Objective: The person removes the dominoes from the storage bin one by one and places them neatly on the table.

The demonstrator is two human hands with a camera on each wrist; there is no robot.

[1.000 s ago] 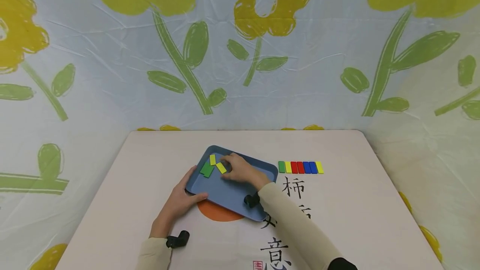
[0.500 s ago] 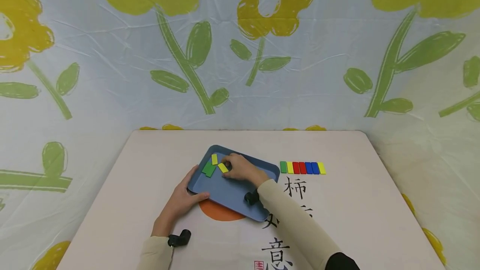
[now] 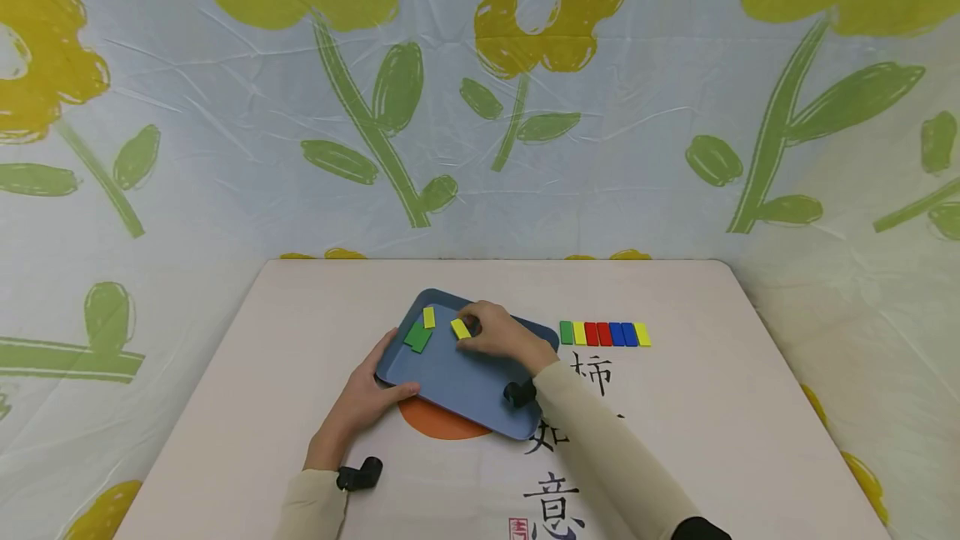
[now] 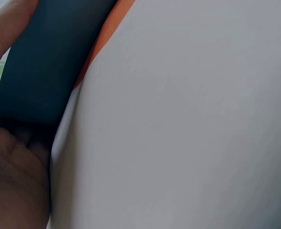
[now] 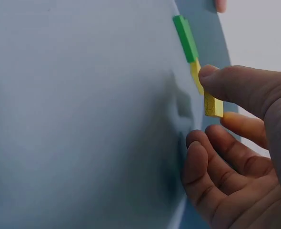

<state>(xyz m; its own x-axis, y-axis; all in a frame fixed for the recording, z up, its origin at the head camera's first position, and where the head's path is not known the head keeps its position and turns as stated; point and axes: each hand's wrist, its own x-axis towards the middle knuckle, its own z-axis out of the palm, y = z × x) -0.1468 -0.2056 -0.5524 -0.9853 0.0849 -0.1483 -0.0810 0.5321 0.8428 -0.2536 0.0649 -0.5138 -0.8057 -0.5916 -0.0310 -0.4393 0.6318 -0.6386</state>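
A blue tray (image 3: 465,386) lies slanted on the table. My left hand (image 3: 362,398) grips its left end, with the thumb over the near rim; the left wrist view shows the hand (image 4: 16,167) at the tray's side (image 4: 45,62), some fingers hidden beneath. Over the tray, my right hand (image 3: 504,337) pinches a yellow block (image 3: 461,329) between thumb and index finger, the block (image 5: 213,105) seen close in the right wrist view. Green blocks (image 3: 417,337) and another yellow block (image 3: 428,317) lie at the tray's left end.
Right of the tray, a row of green, yellow, red and blue blocks (image 3: 604,334) lies on the table (image 3: 720,407). Black characters (image 3: 553,502) and an orange shape (image 3: 442,422) mark the surface. A flowered cloth (image 3: 630,190) hangs behind.
My right hand has moved a little to the right with the pinched yellow block, away from the other blocks in the tray. The left hand holds its place on the tray.
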